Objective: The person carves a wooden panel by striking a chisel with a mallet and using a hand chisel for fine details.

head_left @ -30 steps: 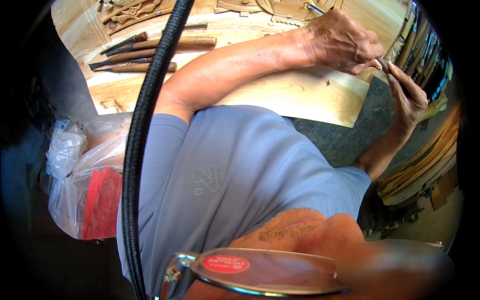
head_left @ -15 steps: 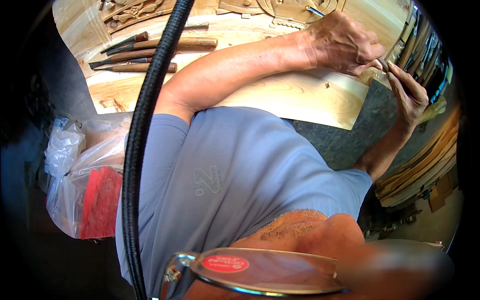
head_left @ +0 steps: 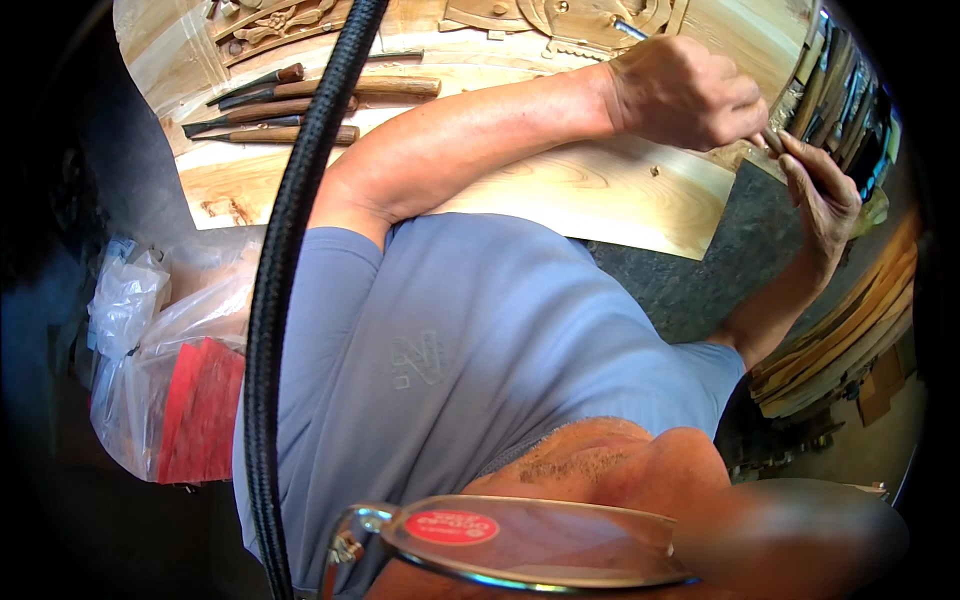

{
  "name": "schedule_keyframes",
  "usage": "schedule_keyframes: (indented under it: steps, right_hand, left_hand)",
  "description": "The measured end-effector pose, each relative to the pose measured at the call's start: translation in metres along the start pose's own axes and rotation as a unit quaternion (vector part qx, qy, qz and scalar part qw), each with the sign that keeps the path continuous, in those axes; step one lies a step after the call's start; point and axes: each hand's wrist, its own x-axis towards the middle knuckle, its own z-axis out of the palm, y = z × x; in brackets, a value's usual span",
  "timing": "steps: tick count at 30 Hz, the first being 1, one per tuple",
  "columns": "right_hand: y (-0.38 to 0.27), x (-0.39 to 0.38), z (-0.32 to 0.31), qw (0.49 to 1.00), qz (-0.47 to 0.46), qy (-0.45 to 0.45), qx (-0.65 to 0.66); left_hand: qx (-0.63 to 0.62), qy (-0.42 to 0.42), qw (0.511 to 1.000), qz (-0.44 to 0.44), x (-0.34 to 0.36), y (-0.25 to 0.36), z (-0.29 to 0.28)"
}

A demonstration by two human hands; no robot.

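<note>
Reaching across from the left, my left hand [head_left: 690, 95] is closed, its thumb and fingertips pinched at one end of a small dark brown rod-like piece [head_left: 771, 140]. Fingertips of my right hand [head_left: 825, 188] press together on the other end of that piece, at the right. Its full shape is hidden by my fingers. Beyond the left hand's knuckles, a thin metal shaft [head_left: 629, 29] lies over a carved wooden panel [head_left: 560, 20]; whether the hand touches it I cannot tell. Below both hands is a pale wooden board [head_left: 600, 200] on a dark surface.
Several wood-handled chisels [head_left: 300, 110] lie on the board at the left. Another carved panel [head_left: 280, 30] is behind them. Many tools [head_left: 840, 100] stand bunched at the far right. A black braided cable [head_left: 300, 220] crosses the view. A plastic bag [head_left: 130, 310] hangs near a red object [head_left: 205, 410].
My left hand has rolled slightly, its knuckles turning, while staying at the same spot. My right hand has shifted a little with the dark piece still between both hands.
</note>
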Motion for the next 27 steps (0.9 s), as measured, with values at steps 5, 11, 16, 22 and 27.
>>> schedule_keyframes:
  steps: [5,11,16,22,27]
  right_hand:
    - [0.006,-0.03,0.012,0.997,0.058,0.014,0.042]
    - [0.024,-0.066,0.045,0.978,0.084,0.16,0.107]
    - [0.039,-0.091,0.073,0.921,0.05,0.321,0.214]
    - [0.016,-0.083,0.121,0.863,0.016,0.386,0.325]
    - [0.019,-0.073,0.142,0.856,0.031,0.377,0.351]
  left_hand:
    - [-0.026,0.011,0.997,0.07,0.0,0.003,-0.005]
    - [-0.013,0.023,0.992,0.122,0.002,0.005,-0.008]
    - [0.041,0.014,0.999,0.03,-0.005,0.002,-0.058]
    - [0.106,-0.109,0.982,-0.116,-0.007,-0.03,-0.113]
    - [0.083,-0.089,0.986,-0.114,-0.01,-0.034,-0.106]
